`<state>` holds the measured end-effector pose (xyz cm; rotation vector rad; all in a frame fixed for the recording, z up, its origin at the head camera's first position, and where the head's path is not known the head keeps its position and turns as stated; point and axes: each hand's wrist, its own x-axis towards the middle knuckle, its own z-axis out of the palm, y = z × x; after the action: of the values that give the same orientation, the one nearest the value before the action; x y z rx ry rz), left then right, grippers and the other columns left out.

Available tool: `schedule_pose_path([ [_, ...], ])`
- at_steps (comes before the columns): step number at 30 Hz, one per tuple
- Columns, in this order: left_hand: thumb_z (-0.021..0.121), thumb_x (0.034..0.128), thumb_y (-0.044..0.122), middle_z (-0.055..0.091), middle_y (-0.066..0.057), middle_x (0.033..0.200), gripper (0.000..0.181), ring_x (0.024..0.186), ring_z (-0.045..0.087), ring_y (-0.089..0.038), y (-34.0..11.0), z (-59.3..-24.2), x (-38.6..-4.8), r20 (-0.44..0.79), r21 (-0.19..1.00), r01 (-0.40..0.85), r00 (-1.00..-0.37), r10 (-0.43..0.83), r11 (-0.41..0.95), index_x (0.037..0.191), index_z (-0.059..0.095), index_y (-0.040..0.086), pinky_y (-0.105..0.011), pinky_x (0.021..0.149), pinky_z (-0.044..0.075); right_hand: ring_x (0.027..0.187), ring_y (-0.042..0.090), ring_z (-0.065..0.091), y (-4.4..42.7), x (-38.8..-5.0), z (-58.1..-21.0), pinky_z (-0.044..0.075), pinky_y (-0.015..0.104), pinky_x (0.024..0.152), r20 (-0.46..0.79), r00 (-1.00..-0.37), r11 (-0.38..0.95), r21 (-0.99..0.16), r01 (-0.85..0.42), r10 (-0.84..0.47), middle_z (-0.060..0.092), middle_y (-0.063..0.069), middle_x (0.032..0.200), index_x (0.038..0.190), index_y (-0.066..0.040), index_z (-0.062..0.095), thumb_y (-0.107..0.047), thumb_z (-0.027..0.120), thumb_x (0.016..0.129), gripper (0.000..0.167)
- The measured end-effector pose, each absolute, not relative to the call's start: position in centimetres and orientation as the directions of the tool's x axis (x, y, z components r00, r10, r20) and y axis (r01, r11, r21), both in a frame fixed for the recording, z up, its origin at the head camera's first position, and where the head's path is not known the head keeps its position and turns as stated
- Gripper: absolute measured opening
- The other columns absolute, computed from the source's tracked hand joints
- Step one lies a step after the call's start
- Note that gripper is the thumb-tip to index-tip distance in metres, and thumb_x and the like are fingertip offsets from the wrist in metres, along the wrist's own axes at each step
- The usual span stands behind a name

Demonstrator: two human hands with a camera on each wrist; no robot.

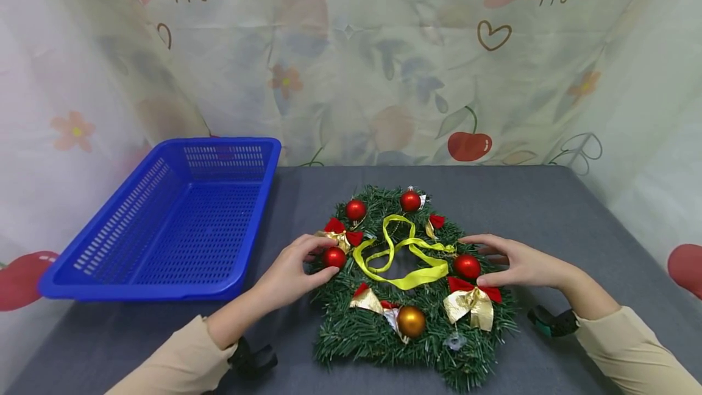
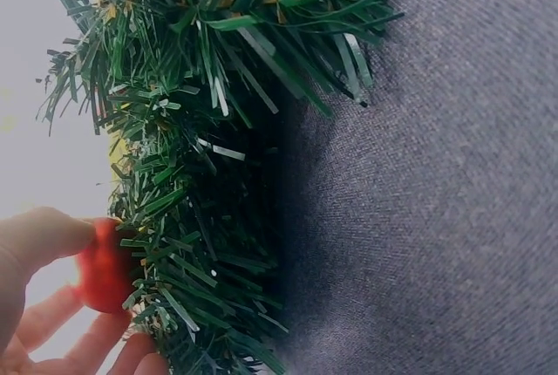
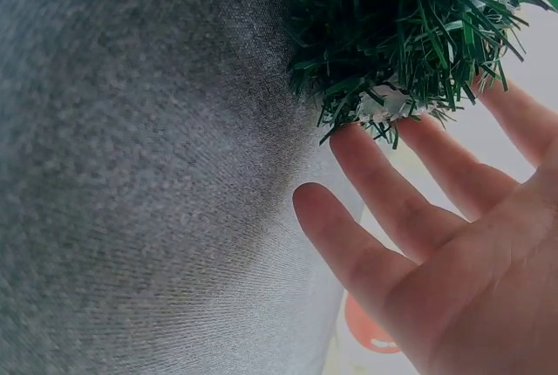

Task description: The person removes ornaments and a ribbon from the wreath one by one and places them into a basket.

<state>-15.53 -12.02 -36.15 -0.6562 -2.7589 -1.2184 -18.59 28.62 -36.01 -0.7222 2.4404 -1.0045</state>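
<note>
A green tinsel wreath (image 1: 351,337) lies on the grey table, trimmed with red balls, a gold ball (image 1: 411,322) and red and gold bows. Loops of yellow ribbon (image 1: 419,277) cross its middle. At the wreath's left side, my left hand (image 1: 290,270) rests with thumb and loosely bent fingers on either side of a red ball (image 1: 334,257); the left wrist view shows the thumb touching that ball (image 2: 106,269). On the opposite side my right hand (image 1: 521,266) touches the edge near another red ball (image 1: 467,266) and a bow (image 1: 470,306). Its fingers look nearly straight in the right wrist view.
A blue perforated plastic basket (image 1: 255,224) stands left of the wreath, with nothing seen inside. Behind the table (image 1: 526,200) hangs a pale curtain (image 1: 351,78) printed with cherries, flowers and words. Dark bands sit at both wrists.
</note>
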Motion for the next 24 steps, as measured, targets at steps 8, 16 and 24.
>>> schedule_pose_path([
  [8,0.071,0.0819,0.019,0.064,-0.006,0.107,0.038,0.098,0.060,-0.018,-12.05,-36.15,-15.53,0.208,0.689,0.395,-0.911,0.356,0.608,0.117,0.062,0.009,-0.037,0.086,0.052,0.127,0.052,0.037,28.56,-18.50,-35.99,0.038,0.062,0.097,-0.169,-0.780,0.605,-0.735,-0.307,-0.602,0.030,0.026,0.147,0.142,-0.010,0.034,-0.022,0.064,0.088,0.064],
  [16,0.070,0.0815,0.017,0.064,-0.005,0.104,0.036,0.097,0.062,-0.018,-12.30,-35.93,-15.63,0.201,0.687,0.385,-0.916,0.348,0.616,0.116,0.062,0.009,-0.037,0.087,0.053,0.127,0.051,0.037,28.61,-18.47,-35.91,0.038,0.062,0.096,-0.169,-0.784,0.609,-0.731,-0.307,-0.598,0.030,0.025,0.147,0.142,-0.012,0.034,-0.023,0.065,0.087,0.064],
  [24,0.070,0.0816,0.016,0.064,-0.005,0.104,0.036,0.094,0.062,-0.017,-12.68,-35.71,-15.67,0.181,0.697,0.366,-0.922,0.343,0.617,0.116,0.062,0.008,-0.038,0.086,0.053,0.127,0.051,0.038,28.56,-18.50,-35.88,0.038,0.062,0.096,-0.168,-0.784,0.610,-0.730,-0.308,-0.598,0.030,0.025,0.147,0.142,-0.011,0.035,-0.023,0.065,0.087,0.063],
])
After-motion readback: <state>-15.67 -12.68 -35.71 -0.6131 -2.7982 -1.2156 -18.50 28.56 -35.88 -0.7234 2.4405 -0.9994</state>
